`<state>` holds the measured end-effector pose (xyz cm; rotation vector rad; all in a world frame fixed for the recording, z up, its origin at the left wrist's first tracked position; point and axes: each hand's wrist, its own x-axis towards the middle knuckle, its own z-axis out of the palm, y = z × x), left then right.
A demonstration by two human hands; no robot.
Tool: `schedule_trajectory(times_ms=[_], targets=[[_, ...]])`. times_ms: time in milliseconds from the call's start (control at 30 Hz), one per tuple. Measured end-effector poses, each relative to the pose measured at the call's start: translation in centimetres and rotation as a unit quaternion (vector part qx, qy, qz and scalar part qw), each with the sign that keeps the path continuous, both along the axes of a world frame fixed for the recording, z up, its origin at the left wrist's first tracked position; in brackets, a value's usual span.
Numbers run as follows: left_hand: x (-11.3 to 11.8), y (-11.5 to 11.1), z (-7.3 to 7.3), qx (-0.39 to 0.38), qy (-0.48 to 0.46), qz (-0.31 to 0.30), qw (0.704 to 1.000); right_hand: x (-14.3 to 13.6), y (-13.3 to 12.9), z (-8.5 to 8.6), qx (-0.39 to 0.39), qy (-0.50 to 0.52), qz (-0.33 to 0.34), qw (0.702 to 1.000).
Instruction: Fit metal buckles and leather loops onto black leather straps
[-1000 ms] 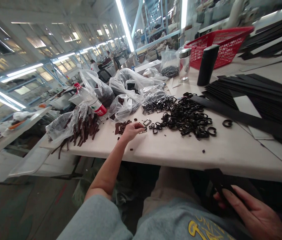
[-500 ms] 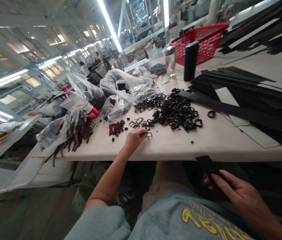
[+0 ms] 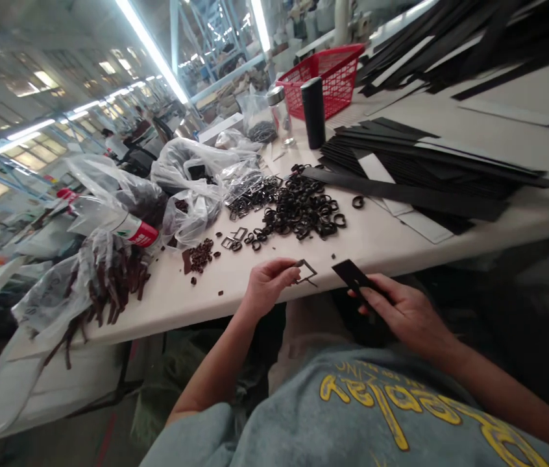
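Note:
Between the thumb and fingers of my left hand point(image 3: 269, 284) is a metal belt buckle point(image 3: 307, 272), its frame sticking out to the right over the table's front edge. My right hand point(image 3: 405, 311) grips a dark flat strap point(image 3: 351, 275), whose end points up and left toward the buckle. A gap separates strap and buckle. Behind my hands lies a heap of black loops point(image 3: 298, 204), with more buckles point(image 3: 234, 239) at its left front. A small pile of brown loops point(image 3: 201, 255) sits farther left.
Stacked black straps point(image 3: 411, 162) cover the right side. A red basket point(image 3: 326, 81), a black flask point(image 3: 313, 113) and a glass bottle point(image 3: 281, 117) stand at the back. Plastic bags point(image 3: 191, 162), a cut plastic bottle point(image 3: 133, 227) and brown strips point(image 3: 109, 279) lie left.
My left hand has lifted the buckle from the table and brought it nearer to me. My right hand has raised the strap leftward toward it. The view has turned to the right.

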<state>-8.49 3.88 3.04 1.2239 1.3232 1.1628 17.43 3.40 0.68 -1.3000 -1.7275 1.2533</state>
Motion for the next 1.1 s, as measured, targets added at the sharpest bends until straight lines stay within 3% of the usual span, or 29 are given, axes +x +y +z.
schedule_trajectory(times_ms=[133, 367, 433, 633, 833, 1100], targets=[[3.9, -1.1, -0.1, 0.018, -0.043, -0.055, 0.997, -0.7, 0.1, 1.1, 0.031, 0.022, 0.037, 0.999], [5.3, -0.3, -1.0, 0.108, 0.05, 0.013, 0.993, -0.1, -1.4, 0.7, 0.001, 0.049, 0.092, 0.995], [5.3, -0.2, -1.1, 0.086, 0.032, 0.004, 0.996, 0.1, -1.6, 0.6, 0.0, 0.055, 0.103, 0.993], [5.8, -0.8, -1.7, -0.081, -0.126, -0.065, 0.987, 0.4, -1.7, 0.4, -0.022, 0.086, 0.092, 0.992], [6.9, -1.4, -2.5, -0.099, -0.201, -0.066, 0.972, 0.2, -1.6, -0.3, -0.04, 0.128, 0.061, 0.989], [7.9, -1.8, -2.6, -0.115, -0.19, -0.094, 0.97, 0.1, -1.7, -0.6, -0.067, 0.127, 0.064, 0.988]])
